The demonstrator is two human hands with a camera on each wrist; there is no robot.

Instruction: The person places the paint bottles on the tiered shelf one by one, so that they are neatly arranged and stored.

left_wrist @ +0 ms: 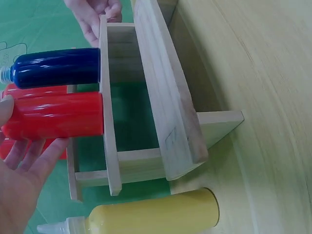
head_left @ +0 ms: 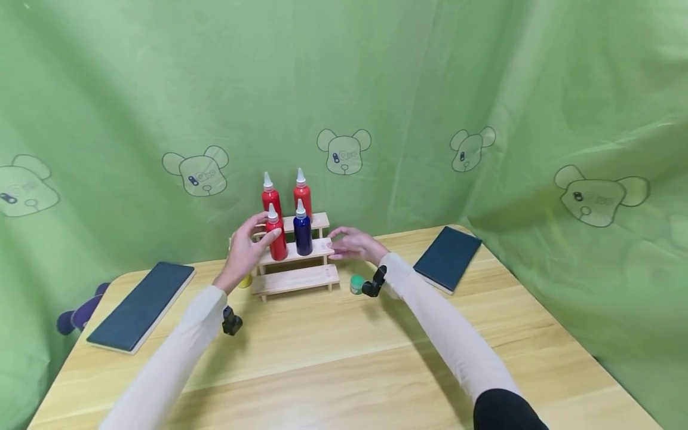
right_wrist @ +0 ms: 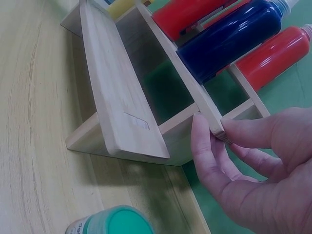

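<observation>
A three-step wooden rack [head_left: 295, 279] stands at the far side of the table. On its middle step, my left hand [head_left: 243, 254] grips a red squeeze bottle [head_left: 278, 246] with a pointed white cap, thumb on one side and fingers on the other. A dark blue bottle [head_left: 303, 239] stands upright beside it. Two more bottles, one red [head_left: 271, 197] and one orange-red [head_left: 303, 197], stand on the top step, partly hidden by those in front. My right hand [right_wrist: 263, 170] pinches the right end of the middle step between thumb and fingers.
A yellow bottle [left_wrist: 156, 213] stands just left of the rack. To the rack's right is a small jar with a green lid [head_left: 357, 283]. Dark notebooks lie at the left [head_left: 142, 307] and right [head_left: 448, 258] of the table. Green curtain [head_left: 408, 89] hangs behind.
</observation>
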